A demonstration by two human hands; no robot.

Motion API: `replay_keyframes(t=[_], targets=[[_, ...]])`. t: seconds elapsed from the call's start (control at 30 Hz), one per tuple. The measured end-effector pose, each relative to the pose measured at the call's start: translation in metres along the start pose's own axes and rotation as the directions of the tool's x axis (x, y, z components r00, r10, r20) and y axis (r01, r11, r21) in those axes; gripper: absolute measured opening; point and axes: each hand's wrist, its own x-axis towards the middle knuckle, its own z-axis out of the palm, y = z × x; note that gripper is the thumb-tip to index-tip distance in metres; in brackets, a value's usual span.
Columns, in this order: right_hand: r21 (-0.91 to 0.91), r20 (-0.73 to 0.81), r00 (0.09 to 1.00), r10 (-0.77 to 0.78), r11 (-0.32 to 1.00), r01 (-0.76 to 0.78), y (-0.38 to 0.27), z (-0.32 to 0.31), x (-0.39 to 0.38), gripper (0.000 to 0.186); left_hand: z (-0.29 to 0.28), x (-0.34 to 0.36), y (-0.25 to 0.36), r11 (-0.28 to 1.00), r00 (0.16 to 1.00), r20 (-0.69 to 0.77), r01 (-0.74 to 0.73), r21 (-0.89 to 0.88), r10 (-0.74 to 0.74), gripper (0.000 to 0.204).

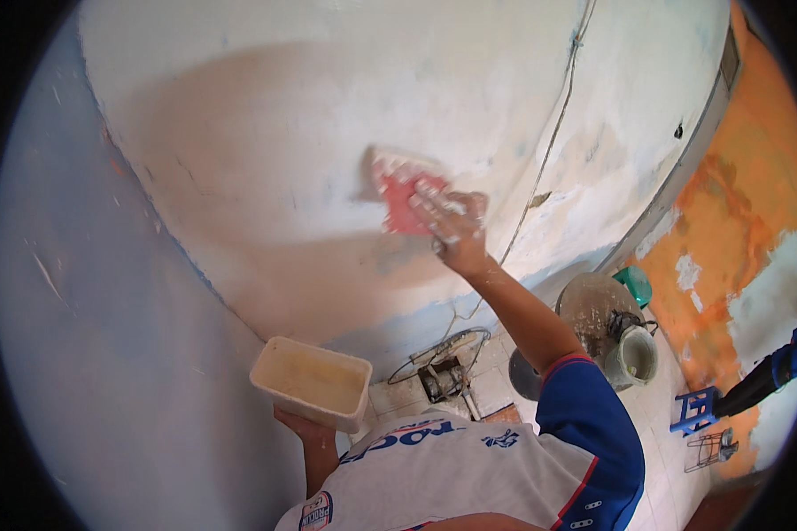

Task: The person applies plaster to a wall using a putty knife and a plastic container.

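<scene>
My right hand (456,232) presses a red flat scraper (400,196), smeared with white filler, against the white wall (310,133). Its fingers lie spread over the blade, which sits tilted with its upper edge to the left. My left hand (301,428) holds a rectangular white plastic tub (311,381) from below, near the wall's corner; cream-coloured filler coats its inside. A pale, freshly smoothed patch spreads across the wall to the left of the scraper.
A pale blue wall (97,319) meets the white one at the left. A thin cable (553,133) runs down the wall. On the tiled floor stand a fan cage (443,363), a white bucket (636,356), a green container (634,285) and a blue stool (695,410). An orange wall (735,221) lies right.
</scene>
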Motion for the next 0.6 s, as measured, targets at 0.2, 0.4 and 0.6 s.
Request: replay_keyframes(t=[0.2,0.4,0.6], targets=[[-0.107,-0.460,0.888,0.000,0.993,-0.055,0.072,-0.060,0.153,0.071,-0.008,0.000,0.003,1.000,0.999,-0.054,-0.008,0.022,0.009,0.076],[-0.109,-0.065,0.993,-0.094,0.990,0.087,0.053,0.012,0.066,0.070,-0.012,0.009,0.001,0.999,1.000,0.027,0.015,-0.034,-0.014,0.072],[0.023,-0.119,0.993,0.013,1.000,-0.010,0.017,-0.012,0.018,0.067,0.003,0.011,0.004,0.994,0.998,0.018,0.059,-0.087,-0.057,0.073]])
